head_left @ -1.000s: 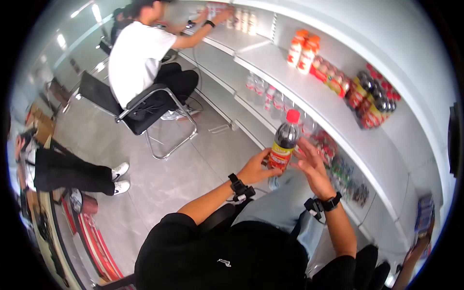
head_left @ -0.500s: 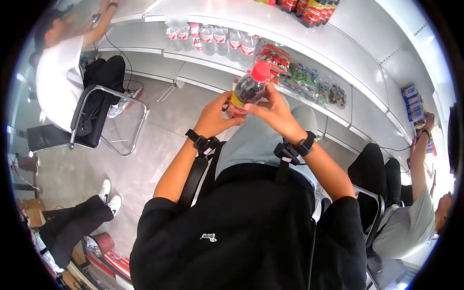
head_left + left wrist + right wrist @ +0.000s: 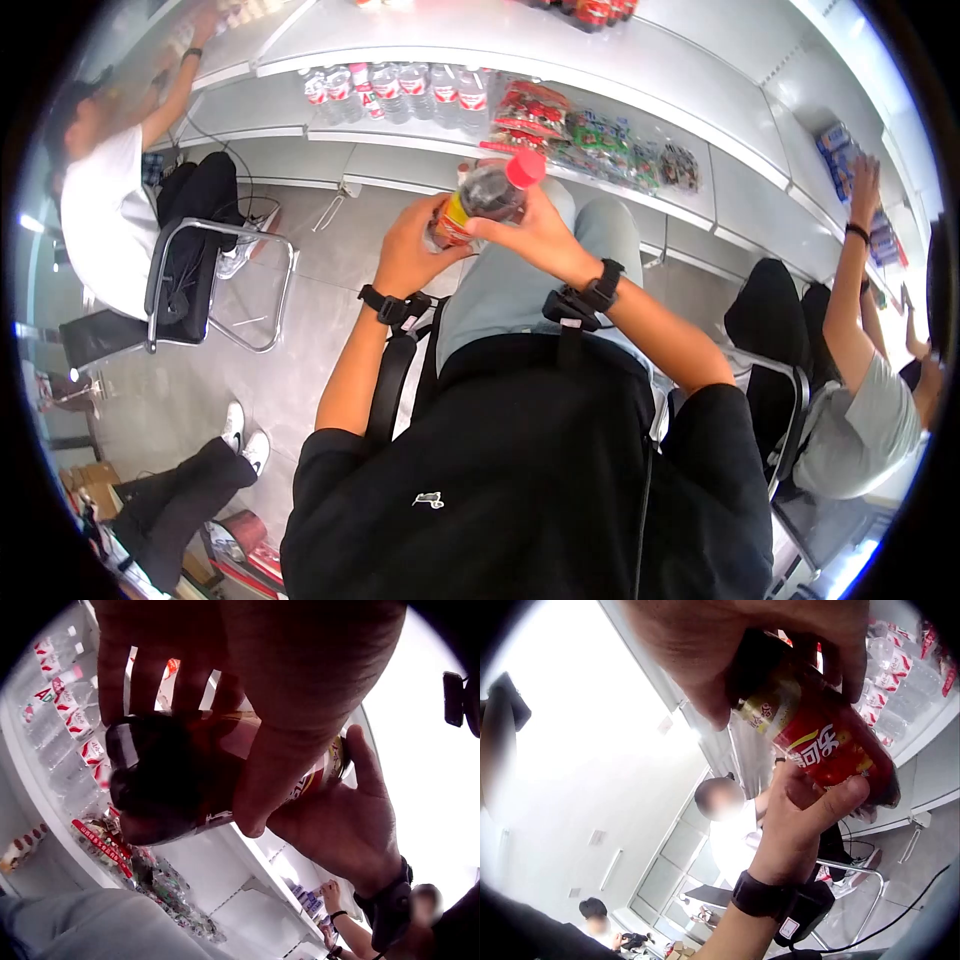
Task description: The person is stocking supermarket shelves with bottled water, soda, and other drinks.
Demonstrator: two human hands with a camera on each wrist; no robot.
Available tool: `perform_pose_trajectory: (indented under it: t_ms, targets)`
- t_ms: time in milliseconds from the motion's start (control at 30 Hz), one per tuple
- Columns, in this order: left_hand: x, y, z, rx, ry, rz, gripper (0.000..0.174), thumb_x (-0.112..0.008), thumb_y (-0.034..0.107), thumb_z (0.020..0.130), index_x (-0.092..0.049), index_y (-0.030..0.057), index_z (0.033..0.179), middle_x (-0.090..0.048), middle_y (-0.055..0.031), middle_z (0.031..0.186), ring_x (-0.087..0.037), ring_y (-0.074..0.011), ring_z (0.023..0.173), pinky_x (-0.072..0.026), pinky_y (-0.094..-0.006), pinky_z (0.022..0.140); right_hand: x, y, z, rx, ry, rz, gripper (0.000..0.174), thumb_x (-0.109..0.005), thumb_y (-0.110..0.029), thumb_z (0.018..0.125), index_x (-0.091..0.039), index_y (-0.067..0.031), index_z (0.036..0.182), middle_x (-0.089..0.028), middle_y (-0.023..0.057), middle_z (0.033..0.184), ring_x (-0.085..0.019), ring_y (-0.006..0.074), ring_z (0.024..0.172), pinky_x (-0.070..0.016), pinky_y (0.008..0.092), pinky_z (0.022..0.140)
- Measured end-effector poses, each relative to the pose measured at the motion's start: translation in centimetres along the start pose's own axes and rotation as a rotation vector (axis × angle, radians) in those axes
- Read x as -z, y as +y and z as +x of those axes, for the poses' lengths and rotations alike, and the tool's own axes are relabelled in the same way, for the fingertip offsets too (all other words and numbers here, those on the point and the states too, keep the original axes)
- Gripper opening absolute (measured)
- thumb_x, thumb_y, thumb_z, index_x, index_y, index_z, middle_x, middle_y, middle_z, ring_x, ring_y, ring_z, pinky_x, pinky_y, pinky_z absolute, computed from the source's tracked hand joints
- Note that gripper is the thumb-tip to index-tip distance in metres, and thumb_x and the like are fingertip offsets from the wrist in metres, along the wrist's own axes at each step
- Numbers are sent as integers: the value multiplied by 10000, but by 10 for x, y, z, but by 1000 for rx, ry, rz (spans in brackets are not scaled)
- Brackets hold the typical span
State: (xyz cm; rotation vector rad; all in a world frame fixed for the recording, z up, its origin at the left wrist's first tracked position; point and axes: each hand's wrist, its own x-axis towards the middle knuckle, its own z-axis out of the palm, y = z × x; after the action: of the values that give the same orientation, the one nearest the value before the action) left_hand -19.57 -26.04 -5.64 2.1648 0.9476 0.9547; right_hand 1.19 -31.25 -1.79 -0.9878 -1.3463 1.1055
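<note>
A cola bottle (image 3: 490, 192) with a red cap and a red and yellow label is held above the lap, tilted with its cap up to the right. Its dark lower end (image 3: 172, 780) lies under the left hand's fingers in the left wrist view. My left hand (image 3: 408, 250) grips the bottle low, thumb on one side and fingers on the other. Higher up, near the neck, my right hand (image 3: 548, 238) holds it with the thumb across the front. The label (image 3: 821, 746) faces the right wrist camera, with Chinese lettering on it.
Ahead, a white shelf holds water bottles (image 3: 415, 88), red snack bags (image 3: 530, 110) and green-wrapped packs (image 3: 600, 138). Dark bottle packs (image 3: 597, 12) stand on the shelf above. A seated person (image 3: 105, 220) is at left; another (image 3: 850, 430) at right reaches to blue boxes (image 3: 838, 158).
The right hand, first spread beside the bottle, has closed around its upper part. The bottle has come nearer the body and leans more. The head view has swung to the right.
</note>
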Motion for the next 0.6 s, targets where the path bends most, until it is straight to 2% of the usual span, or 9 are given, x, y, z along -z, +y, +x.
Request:
perform_pose_trajectory:
  t_ms: [233, 267, 367, 500, 600]
  targets:
    - [9, 14, 14, -173, 123, 96, 693, -859, 101, 671, -560, 50, 1294, -615, -140, 1227, -598, -314, 1140, -481, -394, 958, -8, -22, -5, 150, -14, 103, 769, -848, -181, 782, -400, -50, 1393, -553, 76, 1244, -539, 163, 1178, -439, 352, 1023]
    - [10, 19, 17, -197, 131, 75, 686, -836, 54, 661, -564, 51, 1291, -617, -137, 1227, -594, -318, 1143, -473, -394, 966, -9, -26, -8, 182, 2, 85, 793, -856, -175, 767, -398, -43, 1401, -530, 95, 1288, -523, 193, 1220, -423, 359, 1050]
    - [21, 27, 24, -225, 107, 137, 678, -820, 30, 657, -567, 48, 1286, -617, -135, 1236, -594, -320, 1147, -469, -401, 969, -5, -30, -17, 325, 43, -160, 808, -846, -102, 774, -390, -62, 1440, -463, 72, 1366, -494, 155, 1249, -446, 340, 1038]
    - [39, 38, 29, -310, 54, 237, 686, -812, 3, 643, -566, 48, 1282, -616, -134, 1273, -595, -332, 1156, -468, -410, 978, -1, -44, -27, 236, -37, -22, 781, -842, -102, 775, -414, -73, 1429, -446, 85, 1371, -479, 181, 1266, -435, 336, 1045]
    - [40, 43, 29, -330, 33, 273, 712, -817, 3, 634, -553, 53, 1294, -613, -129, 1299, -595, -336, 1166, -471, -414, 983, 0, -40, -34, 324, -4, -68, 780, -835, -87, 778, -416, -76, 1436, -471, 96, 1358, -482, 192, 1259, -415, 332, 1059]
